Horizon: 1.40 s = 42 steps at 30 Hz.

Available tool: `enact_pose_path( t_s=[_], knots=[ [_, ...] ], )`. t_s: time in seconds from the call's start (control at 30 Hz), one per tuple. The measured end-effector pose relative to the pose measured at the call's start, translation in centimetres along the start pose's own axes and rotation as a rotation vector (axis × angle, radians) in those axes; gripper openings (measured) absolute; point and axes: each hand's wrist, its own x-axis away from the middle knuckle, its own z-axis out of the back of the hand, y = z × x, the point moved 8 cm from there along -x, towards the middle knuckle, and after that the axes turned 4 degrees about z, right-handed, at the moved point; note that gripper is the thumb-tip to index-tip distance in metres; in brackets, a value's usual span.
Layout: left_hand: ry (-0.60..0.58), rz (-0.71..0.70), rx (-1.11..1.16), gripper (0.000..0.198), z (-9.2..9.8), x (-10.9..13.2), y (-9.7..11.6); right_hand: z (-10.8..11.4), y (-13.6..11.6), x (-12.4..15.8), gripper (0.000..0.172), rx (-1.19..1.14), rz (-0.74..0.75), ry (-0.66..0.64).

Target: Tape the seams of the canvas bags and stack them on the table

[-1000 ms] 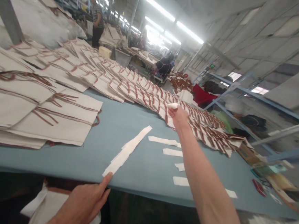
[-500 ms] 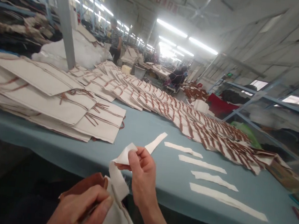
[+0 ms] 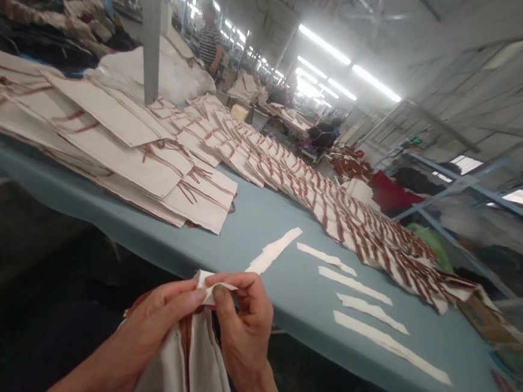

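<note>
An off-white fabric piece with brown trim (image 3: 201,360) hangs below my two hands at the table's near edge. My left hand (image 3: 162,312) pinches its top edge. A short white fabric strip (image 3: 211,295) is folded at that edge, and my right hand (image 3: 245,321) grips the strip between thumb and fingers. The fingertips of both hands nearly meet there. Just beyond them, a white strip (image 3: 275,251) lies slanted on the blue-green table (image 3: 298,307). Several more strips (image 3: 390,345) lie in a row to the right.
A stack of off-white panels with brown ties (image 3: 132,168) covers the table's left. Overlapping panels with brown straps (image 3: 315,200) run along the far side. A grey post (image 3: 148,36) rises behind the stack. A person in a striped top (image 3: 209,44) stands farther back.
My right hand has brought the white strip down to the fabric piece's top edge. My left hand has risen to meet it. The camera view has shifted slightly.
</note>
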Motion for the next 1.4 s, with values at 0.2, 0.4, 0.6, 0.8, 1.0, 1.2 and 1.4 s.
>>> enact_pose_path(
  t_s=[0.2,0.4,0.6,0.8,1.0,1.2,1.4],
  knots=[
    [-0.146,0.034,0.17,0.052,-1.0,-1.5,0.9,0.9,1.0,-0.9,0.031,-0.007,-0.071,0.104],
    [-0.202,-0.176,-0.304,0.051,-1.7,-5.4,1.2,6.3,0.1,-9.2,0.046,0.109,-0.002,0.354],
    [-0.194,-0.237,-0.588,0.039,-2.7,-12.8,0.1,13.4,1.9,-20.4,0.025,0.128,-0.061,0.545],
    [-0.306,-0.144,-0.876,0.026,-4.6,-17.7,-2.2,19.6,6.5,-26.5,0.032,0.076,-0.253,0.702],
    [-0.442,-0.094,-0.932,0.026,-5.4,-19.3,-3.0,24.1,8.6,-30.4,0.041,0.034,-0.288,0.789],
    [-0.463,-0.043,-0.892,0.031,-5.3,-19.8,-3.2,26.1,7.8,-32.6,0.038,0.013,-0.254,0.792],
    [-0.311,0.037,-0.871,0.054,-4.7,-18.9,-2.8,24.0,4.5,-30.7,0.013,-0.02,-0.191,0.657]
  ],
)
